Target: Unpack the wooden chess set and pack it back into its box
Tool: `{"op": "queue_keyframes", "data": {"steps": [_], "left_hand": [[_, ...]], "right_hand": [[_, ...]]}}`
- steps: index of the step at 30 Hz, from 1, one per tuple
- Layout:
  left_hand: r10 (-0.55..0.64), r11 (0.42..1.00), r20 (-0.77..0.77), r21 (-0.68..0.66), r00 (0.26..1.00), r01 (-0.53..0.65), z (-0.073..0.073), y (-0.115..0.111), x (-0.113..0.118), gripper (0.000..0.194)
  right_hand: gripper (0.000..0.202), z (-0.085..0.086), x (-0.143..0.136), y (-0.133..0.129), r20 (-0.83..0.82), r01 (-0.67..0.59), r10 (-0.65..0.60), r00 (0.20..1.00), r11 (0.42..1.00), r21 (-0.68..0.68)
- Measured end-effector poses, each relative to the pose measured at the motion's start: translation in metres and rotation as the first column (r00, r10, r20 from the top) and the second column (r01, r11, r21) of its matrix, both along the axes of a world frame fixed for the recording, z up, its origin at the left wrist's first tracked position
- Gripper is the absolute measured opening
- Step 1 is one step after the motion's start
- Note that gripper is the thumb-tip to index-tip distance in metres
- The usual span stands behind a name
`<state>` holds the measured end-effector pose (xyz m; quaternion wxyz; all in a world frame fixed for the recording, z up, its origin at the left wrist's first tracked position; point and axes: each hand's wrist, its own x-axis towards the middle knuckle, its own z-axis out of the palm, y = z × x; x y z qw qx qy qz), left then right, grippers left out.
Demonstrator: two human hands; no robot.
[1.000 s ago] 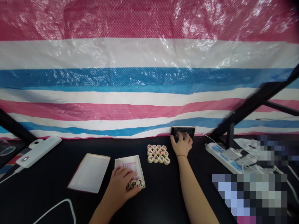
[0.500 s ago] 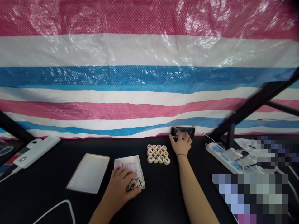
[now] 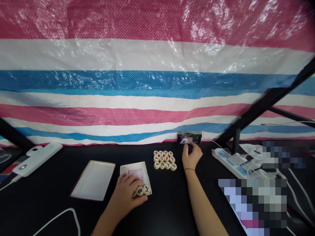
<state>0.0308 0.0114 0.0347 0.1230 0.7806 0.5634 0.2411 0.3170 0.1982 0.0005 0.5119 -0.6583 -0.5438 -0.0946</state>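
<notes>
My left hand [image 3: 129, 191] lies over the near-left part of a small white open box [image 3: 147, 175]. Its fingers and thumb close round a row of Chinese chess pieces [image 3: 147, 189] with black characters; the palm hides the rest of that row. A reddish grid is visible on the box's floor. My right hand [image 3: 192, 156] reaches to a phone [image 3: 184, 138] propped against the striped sheet, its index finger at the lower part of the screen and its thumb apart. Left of this hand stand several stacked Chinese chess pieces [image 3: 161, 158], with red and black characters, in neat rows.
A white box lid [image 3: 94, 180] lies left of the box. Farther left is a long white device [image 3: 38, 159] with a cable. At right are a power strip [image 3: 228, 162] with plugs, black frame bars [image 3: 246, 113] and a pixelated item. A striped sheet [image 3: 137, 82] hangs behind.
My right hand has drawn back slightly from the phone, showing more of its screen, with the index finger now stretched out. My left hand stays at the box. The view has shifted slightly.
</notes>
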Motion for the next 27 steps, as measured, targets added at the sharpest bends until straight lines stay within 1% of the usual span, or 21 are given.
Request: {"op": "queue_keyframes", "data": {"steps": [3, 5, 7, 8, 9, 10, 11, 12, 13, 14, 15, 16, 18, 20, 23, 25, 27], "left_hand": [[-0.029, 1.0, 0.022, 0.0, 0.999, 0.029, 0.004, 0.0, -0.001, 0.03], [-0.048, 0.999, 0.046, 0.005, 0.998, 0.048, 0.009, 0.0, -0.003, 0.029], [-0.05, 0.999, 0.067, 0.015, 0.996, 0.049, 0.013, 0.001, -0.007, 0.027], [-0.038, 0.999, 0.075, 0.024, 0.996, 0.036, 0.015, 0.001, -0.01, 0.026], [-0.017, 0.999, 0.079, 0.035, 0.997, 0.014, 0.015, 0.002, -0.013, 0.025], [0.017, 0.998, 0.081, 0.051, 0.997, -0.022, 0.015, 0.002, -0.018, 0.025], [0.055, 0.996, 0.074, 0.07, 0.996, -0.06, 0.014, 0.003, -0.022, 0.026], [0.095, 0.991, 0.065, 0.093, 0.993, -0.101, 0.013, 0.004, -0.027, 0.027], [0.123, 0.986, 0.05, 0.11, 0.991, -0.128, 0.011, 0.005, -0.032, 0.027], [0.144, 0.981, 0.04, 0.122, 0.989, -0.148, 0.009, 0.006, -0.036, 0.028], [0.161, 0.978, 0.04, 0.13, 0.986, -0.164, 0.006, 0.007, -0.04, 0.028], [0.167, 0.976, 0.044, 0.135, 0.985, -0.171, 0.004, 0.008, -0.043, 0.029], [0.174, 0.972, 0.068, 0.145, 0.982, -0.182, 0.0, 0.009, -0.047, 0.031], [0.176, 0.97, 0.095, 0.15, 0.98, -0.188, -0.004, 0.011, -0.049, 0.032], [0.175, 0.97, 0.123, 0.148, 0.977, -0.192, -0.007, 0.012, -0.05, 0.031], [0.172, 0.971, 0.131, 0.143, 0.976, -0.19, -0.008, 0.012, -0.05, 0.03], [0.167, 0.973, 0.131, 0.138, 0.977, -0.185, -0.008, 0.012, -0.05, 0.029]], "right_hand": [[0.039, 0.005, -0.009, -0.032, -0.113, -0.062, 0.063, 0.992, 0.998, 0.012], [0.033, 0.012, -0.021, -0.057, -0.151, -0.117, 0.12, 0.981, 0.993, 0.029], [0.026, 0.019, -0.037, -0.083, -0.146, -0.214, 0.219, 0.965, 0.976, 0.048], [0.022, 0.023, -0.047, -0.095, -0.135, -0.291, 0.296, 0.946, 0.955, 0.053], [0.019, 0.028, -0.058, -0.106, -0.125, -0.387, 0.391, 0.912, 0.921, 0.052], [0.016, 0.032, -0.069, -0.117, -0.109, -0.5, 0.502, 0.858, 0.865, 0.042], [0.015, 0.036, -0.08, -0.126, -0.086, -0.615, 0.614, 0.785, 0.788, 0.018], [0.016, 0.041, -0.092, -0.135, -0.056, -0.714, 0.712, 0.7, 0.7, -0.027], [0.016, 0.045, -0.104, -0.142, -0.018, -0.787, 0.79, 0.613, 0.61, -0.09], [0.016, 0.05, -0.115, -0.148, 0.022, -0.829, 0.843, 0.538, 0.533, -0.166], [0.015, 0.054, -0.125, -0.153, 0.06, -0.842, 0.876, 0.479, 0.478, -0.25], [0.012, 0.058, -0.135, -0.157, 0.096, -0.832, 0.894, 0.438, 0.443, -0.335], [0.012, 0.063, -0.151, -0.161, 0.156, -0.769, 0.907, 0.39, 0.414, -0.486], [0.021, 0.064, -0.163, -0.162, 0.194, -0.704, 0.919, 0.344, 0.389, -0.594], [0.024, 0.061, -0.172, -0.162, 0.214, -0.657, 0.934, 0.286, 0.353, -0.666], [0.024, 0.059, -0.173, -0.162, 0.215, -0.65, 0.937, 0.275, 0.346, -0.677], [0.022, 0.059, -0.172, -0.162, 0.21, -0.665, 0.935, 0.286, 0.352, -0.659]]}}
